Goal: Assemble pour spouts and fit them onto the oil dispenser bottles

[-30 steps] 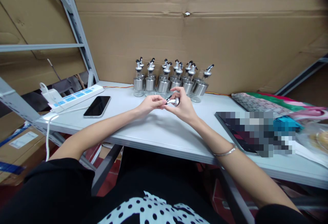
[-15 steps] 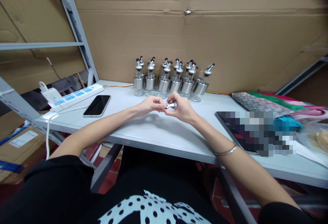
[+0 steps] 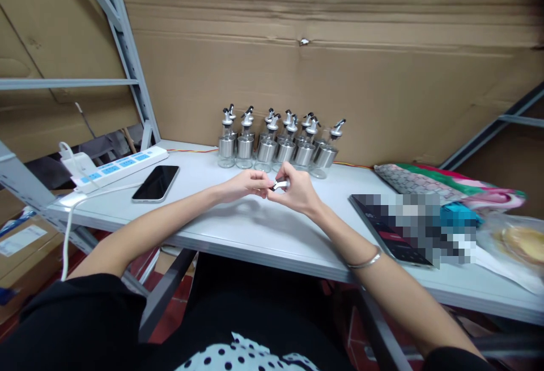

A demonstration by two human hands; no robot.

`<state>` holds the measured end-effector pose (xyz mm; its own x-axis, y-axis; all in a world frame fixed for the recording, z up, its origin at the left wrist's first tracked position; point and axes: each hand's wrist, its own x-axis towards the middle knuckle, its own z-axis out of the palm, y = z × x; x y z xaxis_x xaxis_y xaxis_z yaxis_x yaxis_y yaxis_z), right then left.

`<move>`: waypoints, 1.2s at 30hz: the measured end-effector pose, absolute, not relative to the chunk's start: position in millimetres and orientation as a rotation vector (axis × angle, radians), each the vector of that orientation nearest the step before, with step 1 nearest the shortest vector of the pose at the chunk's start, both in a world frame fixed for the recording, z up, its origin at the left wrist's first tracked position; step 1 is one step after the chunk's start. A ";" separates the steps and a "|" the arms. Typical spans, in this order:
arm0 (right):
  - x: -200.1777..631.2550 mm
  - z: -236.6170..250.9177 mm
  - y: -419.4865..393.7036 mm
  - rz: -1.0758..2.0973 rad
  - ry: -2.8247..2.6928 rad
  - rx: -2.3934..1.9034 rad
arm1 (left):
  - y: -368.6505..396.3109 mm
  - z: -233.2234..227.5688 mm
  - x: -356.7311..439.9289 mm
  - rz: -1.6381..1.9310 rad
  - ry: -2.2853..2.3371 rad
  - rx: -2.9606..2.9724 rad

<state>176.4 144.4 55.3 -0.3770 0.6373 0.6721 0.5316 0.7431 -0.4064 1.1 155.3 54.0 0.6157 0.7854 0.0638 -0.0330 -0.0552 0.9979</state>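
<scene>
Left of the pourer spout cap (image 3: pixel 280 184), the left hand (image 3: pixel 241 183) pinches its black tip with closed fingertips. The cap lies roughly level, long axis running left to right between both hands, just in front of the oil bottles (image 3: pixel 278 143). Right of it, the right hand (image 3: pixel 297 191) curls shut around its metal body, the nearer, fuller grip.

Storeroom or packing workshop: metal shelving (image 3: pixel 127 59), cardboard sheets (image 3: pixel 323 76), batch of identical dispenser bottles (image 3: pixel 278 143).
</scene>
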 end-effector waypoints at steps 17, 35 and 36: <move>185.3 85.1 150.9 -0.067 -2.402 -1.319 | 157.5 44.2 1.1 0.885 0.792 1.964; 329.6 110.4 307.3 0.089 -1.838 -1.631 | 148.2 30.2 6.3 0.389 0.813 2.830; 328.7 112.0 309.2 0.085 -1.878 -1.616 | 147.9 30.0 6.5 0.379 0.816 2.836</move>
